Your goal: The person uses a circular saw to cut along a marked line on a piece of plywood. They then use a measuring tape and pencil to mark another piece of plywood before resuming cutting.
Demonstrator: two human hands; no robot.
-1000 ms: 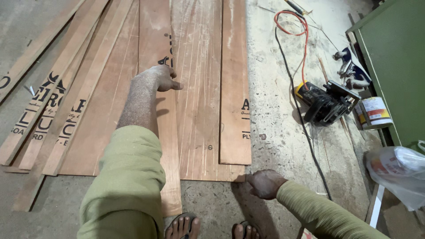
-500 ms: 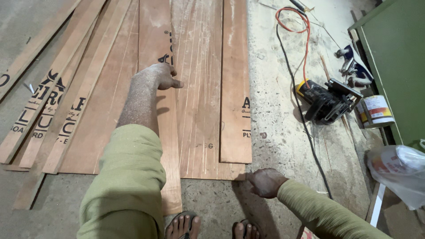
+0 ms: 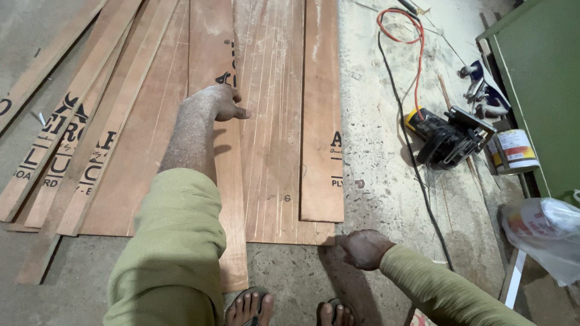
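My left hand (image 3: 220,101) rests palm down on a long narrow plywood strip (image 3: 212,54) that lies on top of a wide scored plywood sheet (image 3: 272,121). The thumb points right, across the strip's edge. My right hand (image 3: 364,248) is low near the sheet's near right corner, its fingers curled and touching the concrete floor beside that corner. Another narrow strip (image 3: 322,108) with black print lies along the sheet's right side. Both arms wear olive green sleeves. My feet in sandals (image 3: 248,306) show at the bottom edge.
Several more printed plywood strips (image 3: 66,139) fan out at the left. A circular saw (image 3: 447,137) with an orange cable (image 3: 417,54) sits on the dusty floor at right. Beside the saw are a small tin can (image 3: 513,151), a green cabinet (image 3: 538,90) and a plastic bag (image 3: 544,232).
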